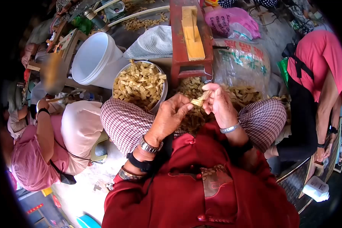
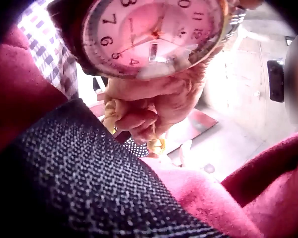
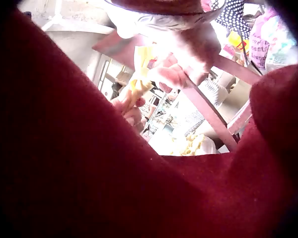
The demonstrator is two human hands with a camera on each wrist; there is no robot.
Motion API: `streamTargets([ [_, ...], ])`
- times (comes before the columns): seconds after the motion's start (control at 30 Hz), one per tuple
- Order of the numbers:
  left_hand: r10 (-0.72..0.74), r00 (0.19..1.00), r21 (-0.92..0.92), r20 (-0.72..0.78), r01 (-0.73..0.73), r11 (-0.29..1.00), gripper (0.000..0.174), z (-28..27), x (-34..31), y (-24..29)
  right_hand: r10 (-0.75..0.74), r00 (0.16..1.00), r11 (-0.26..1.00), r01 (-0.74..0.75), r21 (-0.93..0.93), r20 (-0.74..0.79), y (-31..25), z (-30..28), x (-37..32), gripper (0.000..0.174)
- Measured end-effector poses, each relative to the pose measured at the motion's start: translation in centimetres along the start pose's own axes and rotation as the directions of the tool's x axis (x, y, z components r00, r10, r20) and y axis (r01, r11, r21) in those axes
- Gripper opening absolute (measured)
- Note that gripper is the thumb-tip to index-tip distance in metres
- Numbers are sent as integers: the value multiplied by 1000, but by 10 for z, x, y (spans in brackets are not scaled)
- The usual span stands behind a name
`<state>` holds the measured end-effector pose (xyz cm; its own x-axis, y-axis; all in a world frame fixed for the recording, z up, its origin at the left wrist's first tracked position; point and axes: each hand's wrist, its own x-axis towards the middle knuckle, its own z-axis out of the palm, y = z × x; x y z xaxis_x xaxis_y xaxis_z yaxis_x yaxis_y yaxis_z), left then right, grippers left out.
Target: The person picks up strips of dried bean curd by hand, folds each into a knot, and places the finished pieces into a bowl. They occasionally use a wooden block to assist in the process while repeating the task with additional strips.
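Note:
Between my two hands is a pale yellow strip (image 1: pixel 197 102), folded or knotted in its middle, soft and wrinkled. My left hand (image 1: pixel 170 116) pinches one end between thumb and fingers. On the other end, the fingers of my right hand (image 1: pixel 220 107) hold the strip from the right. In the right wrist view the strip (image 3: pixel 141 69) stretches between the fingertips of both hands. A large watch face covers much of the left wrist view, with my left hand (image 2: pixel 156 101) below it. Beneath the hands, loose yellow-brown strips (image 1: pixel 192 86) lie in a heap in front of my lap.
A metal basin (image 1: pixel 165 89) full of knotted strips stands at my left knee, beside a white bucket (image 1: pixel 93 57). Ahead is a red bench (image 1: pixel 178 38) bearing a wooden tool (image 1: pixel 193 41). A clear plastic sack (image 1: pixel 243 60) lies right of it. People sit close on both sides.

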<state>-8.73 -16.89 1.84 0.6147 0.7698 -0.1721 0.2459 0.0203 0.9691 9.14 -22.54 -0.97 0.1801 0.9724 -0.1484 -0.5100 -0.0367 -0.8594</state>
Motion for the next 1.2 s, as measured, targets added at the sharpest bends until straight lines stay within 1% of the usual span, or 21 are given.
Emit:
streamTargets([
  [0.03, 11, 1000, -15, 3, -11, 1000, 6, 1, -1, 3, 49, 999, 999, -49, 5, 11, 2, 0, -1, 39],
  [0.07, 21, 1000, -32, 7, -21, 999, 7, 1, -1, 6, 9, 999, 996, -5, -92, 41, 6, 1, -1, 45],
  [0.17, 85, 996, -124, -6, -85, 989, 7, 5, 1, 6, 149, 982, 960, -115, -254, 118, -2, 2, -1, 43],
  [0.2, 109, 994, -161, -20, -111, 981, 7, 5, 2, 5, 131, 988, 967, -109, -232, 85, -4, 8, -2, 40],
  [0.3, 187, 982, 27, 26, -188, 982, 8, 5, 3, 8, 128, 984, 966, -94, -241, 127, -4, 9, -1, 37],
  [0.4, 332, 942, 104, 41, -335, 937, 11, 8, 3, 12, 130, 978, 971, -92, -220, 164, -7, 20, -4, 33],
  [0.5, 229, 973, 62, -14, -227, 972, 12, 9, 3, 8, 187, 969, 969, -154, -195, 162, 1, 17, -4, 27],
  [0.53, 214, 976, 93, -24, -211, 973, 12, 8, 2, 8, 201, 968, 966, -170, -196, 149, 1, 16, -4, 20],
  [0.6, 184, 982, 152, -44, -176, 973, 11, 7, 2, 8, 233, 964, 969, -220, -109, 126, -1, 17, -4, 17],
  [0.7, 0, 1000, -100, 25, 2, 995, 10, 7, -1, 12, 296, 947, 953, -301, 23, 124, -1, 15, -5, 12],
  [0.8, -44, 998, -208, 35, 51, 977, 8, 6, -3, 8, 336, 930, 930, -353, 101, 152, -2, 13, -5, 8],
  [0.9, -16, 996, -195, 90, 34, 980, 7, 4, -1, 1, 329, 932, 919, -353, 173, 154, -1, 12, -4, 5],
  [1.0, -36, 996, -215, 80, 53, 975, 7, 3, -2, 6, 278, 953, 930, -298, 214, 121, 0, 10, -3, 5],
  [1.1, -27, 998, -244, 60, 41, 969, 4, 2, -2, 10, 223, 971, 943, -237, 235, 84, 0, 7, -2, 6],
  [1.13, -18, 999, -224, 46, 28, 974, 3, 0, -2, 13, 208, 975, 945, -220, 242, 71, -1, 5, -1, 6],
  [1.2, -14, 999, -225, 34, 21, 974, 3, 0, -3, 12, 209, 977, 944, -212, 254, 39, -6, 1, -1, 7],
])
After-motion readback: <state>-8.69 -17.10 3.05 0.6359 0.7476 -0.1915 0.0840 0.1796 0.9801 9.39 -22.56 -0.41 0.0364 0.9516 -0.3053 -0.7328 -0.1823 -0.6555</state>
